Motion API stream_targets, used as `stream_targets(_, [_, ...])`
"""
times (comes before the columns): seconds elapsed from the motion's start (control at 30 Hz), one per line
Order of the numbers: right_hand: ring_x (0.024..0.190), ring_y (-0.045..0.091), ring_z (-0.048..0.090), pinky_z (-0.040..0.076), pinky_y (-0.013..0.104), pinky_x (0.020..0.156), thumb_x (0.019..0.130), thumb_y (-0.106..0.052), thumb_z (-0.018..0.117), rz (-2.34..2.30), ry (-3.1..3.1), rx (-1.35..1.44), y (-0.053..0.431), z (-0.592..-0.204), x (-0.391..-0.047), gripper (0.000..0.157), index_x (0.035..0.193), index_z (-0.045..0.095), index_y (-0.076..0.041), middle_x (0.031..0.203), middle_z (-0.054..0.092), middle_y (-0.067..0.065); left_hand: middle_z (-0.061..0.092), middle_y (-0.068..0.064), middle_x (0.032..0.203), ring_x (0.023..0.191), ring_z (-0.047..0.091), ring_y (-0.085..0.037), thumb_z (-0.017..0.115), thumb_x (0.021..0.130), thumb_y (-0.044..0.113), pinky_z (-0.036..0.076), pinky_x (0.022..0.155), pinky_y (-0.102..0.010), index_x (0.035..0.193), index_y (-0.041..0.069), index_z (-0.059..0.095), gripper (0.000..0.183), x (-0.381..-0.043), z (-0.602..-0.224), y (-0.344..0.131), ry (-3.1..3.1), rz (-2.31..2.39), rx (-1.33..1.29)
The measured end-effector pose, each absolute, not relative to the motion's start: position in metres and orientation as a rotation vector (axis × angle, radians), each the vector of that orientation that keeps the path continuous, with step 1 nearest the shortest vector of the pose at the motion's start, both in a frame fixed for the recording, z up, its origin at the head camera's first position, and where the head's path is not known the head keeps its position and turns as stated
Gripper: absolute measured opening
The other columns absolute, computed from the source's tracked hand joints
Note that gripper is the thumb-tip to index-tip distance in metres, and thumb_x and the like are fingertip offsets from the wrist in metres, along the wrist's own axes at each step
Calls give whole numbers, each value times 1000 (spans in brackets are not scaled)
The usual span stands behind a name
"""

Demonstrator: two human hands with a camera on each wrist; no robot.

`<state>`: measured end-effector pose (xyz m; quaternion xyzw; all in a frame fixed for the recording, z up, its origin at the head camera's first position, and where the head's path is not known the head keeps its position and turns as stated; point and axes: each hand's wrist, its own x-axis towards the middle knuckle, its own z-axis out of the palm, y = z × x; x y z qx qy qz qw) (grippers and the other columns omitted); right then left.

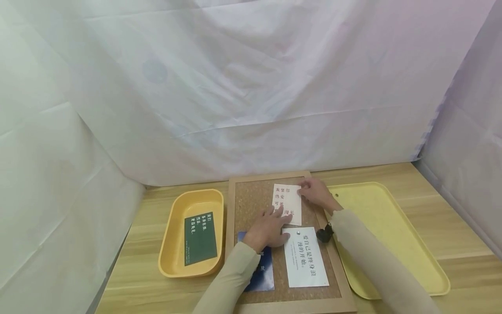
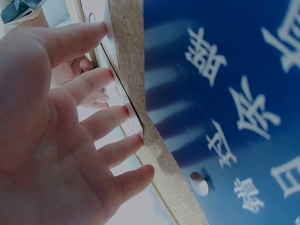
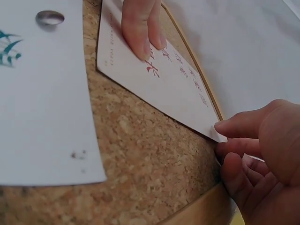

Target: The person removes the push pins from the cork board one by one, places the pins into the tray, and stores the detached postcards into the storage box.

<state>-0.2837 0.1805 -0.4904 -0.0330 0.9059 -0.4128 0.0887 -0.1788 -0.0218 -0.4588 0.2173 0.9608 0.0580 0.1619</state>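
Wood-grain tbl (image 1: 137, 248) w/ orange bin (image 1: 176, 235) on L — framed corkboard (image 1: 251, 205) in ctr — yellow tray (image 1: 380, 218) on R.

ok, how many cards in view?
4: green card in the orange bin; on the corkboard, blue card at near left, teal-lettered card at near right, red-lettered card at the far end, partly covered by the left hand. More could be hidden underneath.
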Motion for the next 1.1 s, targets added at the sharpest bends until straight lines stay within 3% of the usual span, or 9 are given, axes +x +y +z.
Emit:
stream_targets(0.27, [78,22,58,50,30,65,91,-18,67,-1172,2720,-118,178,-486,-287,40,126,59,0,99,62,14,27,-2,163,151,21,-30,55,98,42,21,122,-50,150,32,43,54,-180,-459,-23,2735,175,632])
stream_targets(0.53, [77,22,51,43,30,65,92,-17,67,-1195,2697,-112,172,-482,-285,38,121,50,0,89,52,10,25,-2,164,151,20,-29,54,99,42,19,122,-48,151,32,41,55,-181,-462,-25,2724,200,667])
stream_targets(0.67, [95,30,57,51,41,82,93,-18,66,-1256,2645,-103,169,-483,-283,43,126,45,-1,106,56,17,24,-2,164,151,20,-29,56,98,42,18,123,-47,152,32,41,56,-182,-463,-26,2714,236,674])
stream_targets(0.8, [115,39,58,47,55,100,94,-21,65,-1314,2617,-119,168,-487,-279,53,137,42,-2,126,58,24,24,-1,164,152,20,-27,57,98,43,17,123,-45,152,33,40,58,-184,-466,-28,2705,264,675])
stream_targets(0.93, [120,40,58,44,57,104,94,-18,66,-1402,2609,-206,169,-493,-275,57,144,43,-4,136,55,22,22,-1,165,152,19,-27,58,98,42,16,124,-45,153,33,37,60,-185,-465,-30,2691,301,681])
stream_targets(1.1, [119,36,59,43,56,105,94,-18,68,-1457,2594,-330,171,-499,-270,56,146,48,-15,144,52,13,21,-1,165,152,19,-28,59,97,41,17,123,-45,154,32,35,63,-184,-460,-32,2691,313,691])
